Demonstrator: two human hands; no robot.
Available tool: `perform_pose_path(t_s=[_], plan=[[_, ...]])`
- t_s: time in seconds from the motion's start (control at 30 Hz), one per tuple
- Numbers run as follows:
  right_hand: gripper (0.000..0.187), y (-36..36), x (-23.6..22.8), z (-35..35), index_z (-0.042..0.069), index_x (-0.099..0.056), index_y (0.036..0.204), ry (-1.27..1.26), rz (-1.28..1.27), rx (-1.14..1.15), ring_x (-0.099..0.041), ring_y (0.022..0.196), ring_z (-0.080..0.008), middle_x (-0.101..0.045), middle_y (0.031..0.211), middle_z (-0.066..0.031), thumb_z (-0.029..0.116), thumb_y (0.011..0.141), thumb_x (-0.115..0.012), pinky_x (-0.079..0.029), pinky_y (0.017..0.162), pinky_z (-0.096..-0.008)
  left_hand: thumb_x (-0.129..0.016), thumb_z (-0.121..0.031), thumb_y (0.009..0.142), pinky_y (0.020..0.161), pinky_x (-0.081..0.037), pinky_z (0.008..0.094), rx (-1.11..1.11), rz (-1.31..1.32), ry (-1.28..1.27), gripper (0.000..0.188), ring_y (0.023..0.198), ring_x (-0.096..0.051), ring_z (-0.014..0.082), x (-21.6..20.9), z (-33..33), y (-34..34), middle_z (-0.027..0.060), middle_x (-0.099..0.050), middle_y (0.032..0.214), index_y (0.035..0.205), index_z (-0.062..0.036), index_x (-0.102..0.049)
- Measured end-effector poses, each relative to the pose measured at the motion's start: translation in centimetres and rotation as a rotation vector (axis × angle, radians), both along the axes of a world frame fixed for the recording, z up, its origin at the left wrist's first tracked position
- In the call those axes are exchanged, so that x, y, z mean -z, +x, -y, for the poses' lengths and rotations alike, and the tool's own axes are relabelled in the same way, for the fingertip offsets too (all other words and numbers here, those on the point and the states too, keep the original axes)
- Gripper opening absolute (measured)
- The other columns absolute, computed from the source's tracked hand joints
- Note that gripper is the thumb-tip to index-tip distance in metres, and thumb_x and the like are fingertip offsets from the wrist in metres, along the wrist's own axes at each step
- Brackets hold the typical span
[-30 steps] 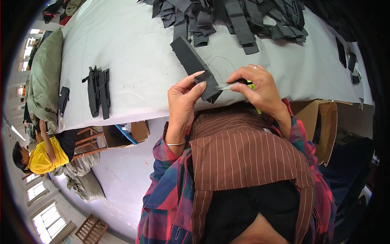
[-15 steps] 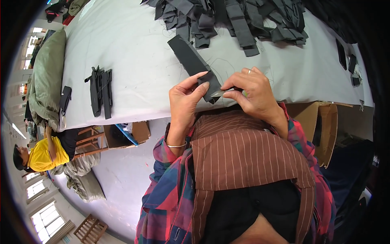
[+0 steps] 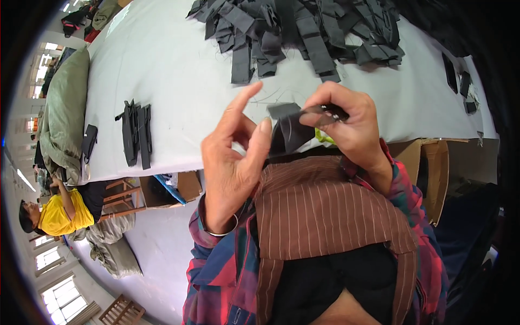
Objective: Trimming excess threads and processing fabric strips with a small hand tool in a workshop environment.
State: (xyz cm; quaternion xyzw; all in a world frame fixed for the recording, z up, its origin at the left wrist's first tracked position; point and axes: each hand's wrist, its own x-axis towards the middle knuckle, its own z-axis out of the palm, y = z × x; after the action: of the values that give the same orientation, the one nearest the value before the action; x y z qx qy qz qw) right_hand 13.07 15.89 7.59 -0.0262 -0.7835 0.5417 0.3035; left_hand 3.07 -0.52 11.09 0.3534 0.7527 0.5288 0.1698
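Holding a black strap (image 3: 290, 130) up over the bench (image 3: 179, 81), we are pinching it in our right hand (image 3: 346, 127); our left hand (image 3: 235, 157) is hanging released beside it.

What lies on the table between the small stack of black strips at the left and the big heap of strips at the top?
In the head view, only bare grey tabletop separates the small stack from the big heap.

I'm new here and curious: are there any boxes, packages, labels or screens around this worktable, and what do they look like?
Open cardboard box: right of the person, below the table edge, brown, flaps up.
Cardboard box: under the table's left part, brown, with something blue beside it.
No screens or readable labels show.
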Motion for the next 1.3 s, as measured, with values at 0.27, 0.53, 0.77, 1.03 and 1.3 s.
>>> perform_pose_path(t_s=[0.27, 0.53, 0.77, 1.03, 1.3], plan=[[0.014, -1.5, 2.8, -0.6, 0.004, -0.064, 0.089, -0.308, 0.207, 0.014, -0.053, 0.064, -0.0087, -0.058, 0.071, -0.0002, 0.015, 0.083, -0.070, -0.041, 0.058, -0.0245, -0.043, -0.022, 0.100, 0.065, -0.056, 0.0272, 0.185, 0.760, 0.362, 0.030, 0.078, -0.066, 0.0171, 7.0, -2.2, -0.7, 0.0132, -0.063, 0.104, 0.120, -0.0011, -0.050], [0.017, -1.6, 1.7, -3.0, 0.008, -0.068, 0.095, 0.390, 0.213, 0.104, -0.055, 0.072, -0.0207, -0.067, 0.083, -0.0035, 0.015, 0.080, -0.066, -0.038, 0.068, -0.0310, -0.041, -0.023, 0.101, 0.062, -0.057, 0.0287, 0.184, 0.861, 0.387, 0.029, 0.074, -0.068, 0.0214, 7.2, -2.5, -1.3, 0.0191, -0.063, 0.105, 0.117, 0.0004, -0.047], [0.013, -2.6, 2.4, -2.7, 0.014, -0.068, 0.090, 0.516, 0.113, 0.131, -0.053, 0.068, -0.0193, -0.064, 0.076, 0.0007, 0.020, 0.079, -0.069, -0.034, 0.064, -0.0316, -0.041, -0.023, 0.101, 0.061, -0.057, 0.0284, 0.209, 0.885, 0.372, 0.030, 0.074, -0.068, 0.0220, 7.6, -2.6, -1.4, 0.0198, -0.063, 0.105, 0.119, 0.0009, -0.045], [0.022, -3.0, 3.1, -2.5, 0.016, -0.070, 0.096, 0.787, -0.039, 0.207, -0.040, 0.061, -0.0182, -0.054, 0.069, 0.0036, 0.021, 0.074, -0.071, -0.028, 0.062, -0.0312, -0.040, -0.021, 0.101, 0.062, -0.058, 0.0287, 0.210, 0.939, 0.389, 0.030, 0.075, -0.068, 0.0226, 7.8, -2.4, -1.7, 0.0205, -0.063, 0.105, 0.120, 0.0010, -0.045], [0.019, -3.2, 3.5, -2.8, 0.018, -0.070, 0.093, 0.806, -0.042, 0.209, -0.043, 0.062, -0.0173, -0.055, 0.069, 0.0047, 0.020, 0.074, -0.072, -0.029, 0.062, -0.0307, -0.041, -0.020, 0.101, 0.063, -0.058, 0.0292, 0.203, 0.971, 0.390, 0.028, 0.076, -0.068, 0.0228, 8.0, -2.5, -1.7, 0.0212, -0.063, 0.106, 0.118, 0.0012, -0.046]])
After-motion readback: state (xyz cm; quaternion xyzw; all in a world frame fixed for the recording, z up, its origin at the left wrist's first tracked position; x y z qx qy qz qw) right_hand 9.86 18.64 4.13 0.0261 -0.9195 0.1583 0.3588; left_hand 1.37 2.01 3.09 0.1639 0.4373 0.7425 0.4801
